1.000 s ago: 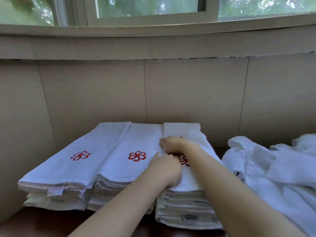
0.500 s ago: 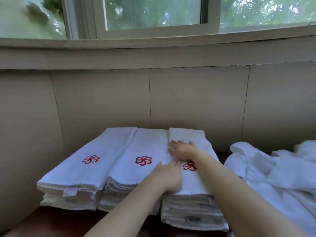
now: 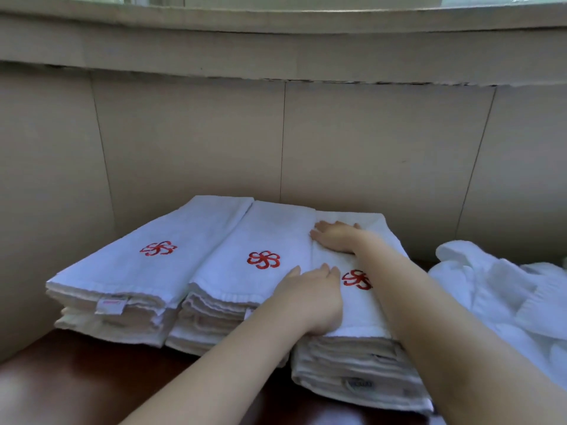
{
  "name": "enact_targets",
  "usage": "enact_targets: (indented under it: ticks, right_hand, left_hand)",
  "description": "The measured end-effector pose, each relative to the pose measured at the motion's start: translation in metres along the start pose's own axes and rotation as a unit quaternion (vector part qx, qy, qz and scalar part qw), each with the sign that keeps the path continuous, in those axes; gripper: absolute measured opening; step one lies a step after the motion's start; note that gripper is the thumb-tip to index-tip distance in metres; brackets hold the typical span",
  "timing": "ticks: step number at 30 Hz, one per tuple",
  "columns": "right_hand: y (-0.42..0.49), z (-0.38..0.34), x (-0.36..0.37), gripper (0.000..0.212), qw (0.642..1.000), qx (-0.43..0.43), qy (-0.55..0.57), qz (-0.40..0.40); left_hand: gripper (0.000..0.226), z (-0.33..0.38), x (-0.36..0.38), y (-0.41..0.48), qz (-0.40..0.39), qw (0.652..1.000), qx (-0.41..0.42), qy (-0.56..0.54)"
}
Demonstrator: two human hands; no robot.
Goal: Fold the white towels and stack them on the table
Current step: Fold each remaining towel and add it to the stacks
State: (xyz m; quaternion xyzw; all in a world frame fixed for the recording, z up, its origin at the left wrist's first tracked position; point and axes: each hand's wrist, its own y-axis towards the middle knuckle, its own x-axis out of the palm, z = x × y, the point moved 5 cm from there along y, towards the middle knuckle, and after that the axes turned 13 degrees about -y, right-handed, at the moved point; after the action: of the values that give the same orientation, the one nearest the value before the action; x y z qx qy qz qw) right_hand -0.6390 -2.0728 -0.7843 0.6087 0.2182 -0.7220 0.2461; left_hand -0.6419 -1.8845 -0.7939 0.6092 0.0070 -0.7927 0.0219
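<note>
- Wall point(image 3: 190, 142): beige panels stand behind the work area, under a window ledge point(image 3: 276, 44).
- Table point(image 3: 70, 375): a dark brown surface that carries all the towels.
- Loose towels point(image 3: 503, 299): an unfolded white heap lies at the right edge of the table, just beside the right stack.
- Folded towels: three stacks sit side by side against the wall and touch along their long edges. These are the left stack point(image 3: 132, 271), the middle stack point(image 3: 245, 237) and the right stack point(image 3: 352, 363). Each top face shows a red flower mark.
- Right arm point(image 3: 445, 332): it reaches in from the lower right, crosses the right stack lengthwise and covers part of that stack's flower mark point(image 3: 354, 279).
- Left arm point(image 3: 214, 363): it reaches in from the bottom centre, angled up and to the right.
- Top towel point(image 3: 362, 317): it lies flat on the right stack, under both hands.
- Left hand point(image 3: 313, 297): palm down on the near left part of the top towel, fingers extended forward, thumb lying toward the middle stack. It presses and grips nothing.
- Right hand point(image 3: 336, 239): palm down at the far end of the top towel, fingers straight and pointing left to the seam with the middle stack. It presses flat and holds nothing.
- Labels: a small tag point(image 3: 112, 303) hangs at the near edge of the left stack. Its print is too small to read.
</note>
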Motion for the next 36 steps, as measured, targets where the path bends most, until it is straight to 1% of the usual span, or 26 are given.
enact_targets:
  ticks: [2,4,6,8,10,13,16,18,20,22,23,25,27,28,30,31,32,34,36]
  right_hand:
    - [-0.02,-0.005,0.001,0.05,1.0,-0.012,0.01,-0.005]
    - [-0.046,-0.011,0.003,0.047,0.999,-0.035,0.003,-0.01]
    - [-0.073,-0.017,0.007,0.047,0.998,-0.064,-0.012,-0.008]
    - [-0.098,-0.017,0.011,0.049,0.998,-0.065,0.021,-0.001]
    - [-0.123,-0.018,0.01,0.049,0.997,-0.065,0.047,0.004]
    - [-0.161,-0.032,0.006,0.048,0.995,-0.083,0.047,0.006]
    - [-0.204,-0.054,-0.003,0.045,0.992,-0.109,0.056,0.007]
    - [-0.236,-0.061,-0.014,0.041,0.989,-0.117,0.087,-0.012]
    - [-0.27,-0.053,-0.022,0.037,0.983,-0.11,0.134,-0.057]
    - [-0.309,-0.028,-0.03,0.034,0.983,-0.113,0.122,-0.083]
    - [-0.328,-0.009,-0.033,0.033,0.985,-0.114,0.102,-0.083]
    - [-0.367,0.044,-0.037,0.032,0.993,-0.074,0.061,-0.062]
    - [-0.404,0.11,-0.049,0.033,1.0,0.011,-0.002,0.003]
    - [-0.423,0.145,-0.058,0.035,0.996,0.063,-0.047,0.051]
    - [-0.464,0.208,-0.076,0.044,0.967,0.179,-0.117,0.14]
    - [-0.485,0.235,-0.08,0.053,0.95,0.238,-0.12,0.164]
    - [-0.505,0.258,-0.079,0.063,0.938,0.285,-0.099,0.17]
    - [-0.532,0.282,-0.068,0.08,0.929,0.328,-0.043,0.164]
    - [-0.543,0.294,-0.056,0.087,0.912,0.373,0.002,0.173]
  left_hand:
    - [0.06,0.0,-0.002,-0.001,-0.004,1.0,-0.014,-0.013]
    - [0.054,0.002,-0.005,-0.004,0.02,0.999,-0.031,-0.026]
    - [0.049,0.006,-0.007,-0.013,0.044,0.997,-0.058,-0.015]
    - [0.042,0.012,-0.008,-0.026,0.051,0.995,-0.081,0.023]
    - [0.038,0.017,-0.009,-0.044,0.046,0.992,-0.086,0.079]
    - [0.037,0.017,-0.016,-0.074,0.034,0.985,-0.089,0.144]
    - [0.038,0.009,-0.031,-0.102,0.03,0.979,-0.107,0.169]
    - [0.041,0.006,-0.039,-0.117,0.016,0.977,-0.137,0.164]
    - [0.042,0.013,-0.043,-0.126,0.0,0.976,-0.153,0.153]
    - [0.04,0.035,-0.045,-0.128,-0.005,0.98,-0.137,0.144]
    - [0.04,0.051,-0.045,-0.127,-0.006,0.983,-0.122,0.137]
    - [0.04,0.091,-0.042,-0.121,0.002,0.99,-0.083,0.11]
    - [0.037,0.138,-0.035,-0.112,0.022,0.997,-0.037,0.058]
    - [0.036,0.164,-0.029,-0.108,0.03,0.999,-0.011,0.026]
    - [0.035,0.22,-0.015,-0.102,0.032,0.998,0.041,-0.047]
    - [0.039,0.25,-0.006,-0.1,0.025,0.994,0.065,-0.086]
    - [0.045,0.278,0.002,-0.101,0.015,0.988,0.086,-0.125]
    - [0.061,0.331,0.015,-0.101,-0.002,0.972,0.128,-0.196]
    - [0.075,0.372,0.019,-0.098,0.011,0.951,0.153,-0.268]
